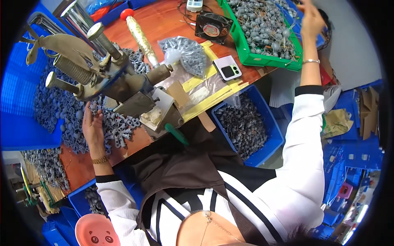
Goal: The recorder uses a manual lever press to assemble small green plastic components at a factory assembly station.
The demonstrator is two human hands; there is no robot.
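My left hand is at the heap of grey plastic parts on the left of the bench, its fingers curled around a small grey part. Just right of it stands a hand press, a worn metal machine with a long lever wrapped in pale tape and tipped by a red knob. My right hand is raised at the far right, beyond the rim of a green tray full of grey ball-shaped parts. Its fingers are loosely apart, and no held thing shows in them.
A clear bag of grey parts, a phone and a black fan lie on the red-brown bench. Below its front edge sits a blue bin of grey parts. A large blue crate stands left, with a pink seat-like thing below.
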